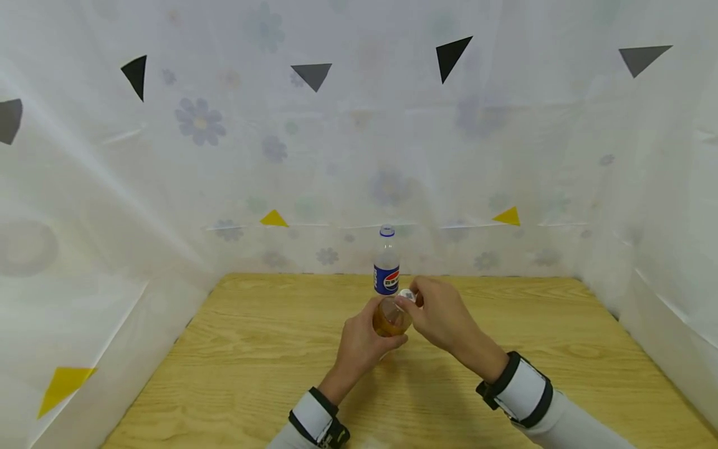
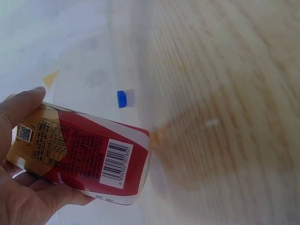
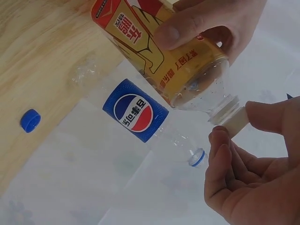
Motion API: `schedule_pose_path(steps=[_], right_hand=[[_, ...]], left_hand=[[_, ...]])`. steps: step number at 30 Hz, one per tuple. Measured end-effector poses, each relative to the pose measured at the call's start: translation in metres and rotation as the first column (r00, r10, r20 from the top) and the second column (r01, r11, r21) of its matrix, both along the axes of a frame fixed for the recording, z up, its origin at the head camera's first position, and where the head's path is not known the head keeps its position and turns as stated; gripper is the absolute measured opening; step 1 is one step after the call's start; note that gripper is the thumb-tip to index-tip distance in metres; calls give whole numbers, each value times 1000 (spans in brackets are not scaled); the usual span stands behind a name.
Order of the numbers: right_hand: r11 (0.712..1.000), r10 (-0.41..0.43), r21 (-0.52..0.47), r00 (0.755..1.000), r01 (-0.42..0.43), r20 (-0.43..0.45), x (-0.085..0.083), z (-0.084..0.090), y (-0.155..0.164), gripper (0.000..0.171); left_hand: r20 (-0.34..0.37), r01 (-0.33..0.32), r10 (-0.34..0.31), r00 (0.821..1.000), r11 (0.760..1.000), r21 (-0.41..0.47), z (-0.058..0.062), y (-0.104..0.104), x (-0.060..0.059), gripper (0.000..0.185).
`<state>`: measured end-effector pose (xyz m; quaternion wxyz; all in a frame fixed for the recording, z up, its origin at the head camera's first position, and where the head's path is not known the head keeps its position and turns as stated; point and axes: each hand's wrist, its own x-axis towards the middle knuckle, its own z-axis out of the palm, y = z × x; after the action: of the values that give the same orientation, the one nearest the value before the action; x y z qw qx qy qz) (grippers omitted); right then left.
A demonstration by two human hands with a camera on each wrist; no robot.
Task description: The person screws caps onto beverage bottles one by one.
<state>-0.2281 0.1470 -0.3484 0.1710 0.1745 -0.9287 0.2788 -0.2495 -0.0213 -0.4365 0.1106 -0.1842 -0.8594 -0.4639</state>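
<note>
While left hand (image 1: 359,343) grips tea bottle (image 1: 391,317) & right hand (image 1: 443,315) pinches cap (image 1: 407,295), wood table (image 1: 252,362) w/ curtains (image 1: 168,187).

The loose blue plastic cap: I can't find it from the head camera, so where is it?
The loose blue plastic cap lies on the wooden table, at the right wrist view's left edge, left of the clear blue-labelled bottle.

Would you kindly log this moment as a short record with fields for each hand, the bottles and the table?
left hand: grips tea bottle round its red-and-yellow label
right hand: pinches white cap on the tea bottle's neck
Pepsi bottle: upright behind the hands, clear, uncapped
blue cap: loose on the wooden table
</note>
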Motion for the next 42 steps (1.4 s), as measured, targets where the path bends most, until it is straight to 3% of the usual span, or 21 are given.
schedule_pose_path(steps=[4, 10, 18, 29, 36, 40, 42], right_hand=[[999, -29, 27, 999, 28, 42, 0, 1, 1, 25], [997, -36, 72, 996, 30, 86, 4, 4, 3, 65], [996, 82, 44, 996, -81, -21, 6, 2, 0, 45], [1000, 4, 25, 998, -3, -69, 2, -4, -3, 14], [999, -30, 41, 994, 34, -107, 1, -7, -1, 24], [997, -47, 62, 995, 53, -91, 1, -7, -1, 26], [995, -58, 76, 996, 63, -69, 2, -5, -1, 36]], left_hand=[[2, -2, 2, 1000, 1000, -9, 1, 1, -1, 73], [-11, 3, -3, 1000, 1000, 3, 0, 0, -1, 71], [-11, 12, -12, 1000, 1000, 16, -3, 0, -1, 74], [-24, 10, -9, 1000, 1000, 19, -3, -1, -2, 72], [-15, 1, -1, 1000, 1000, 6, -5, 0, -2, 72], [-11, 2, -2, 1000, 1000, 7, -3, 0, -1, 72], [-6, 0, 0, 1000, 1000, 5, -3, 0, -2, 71]])
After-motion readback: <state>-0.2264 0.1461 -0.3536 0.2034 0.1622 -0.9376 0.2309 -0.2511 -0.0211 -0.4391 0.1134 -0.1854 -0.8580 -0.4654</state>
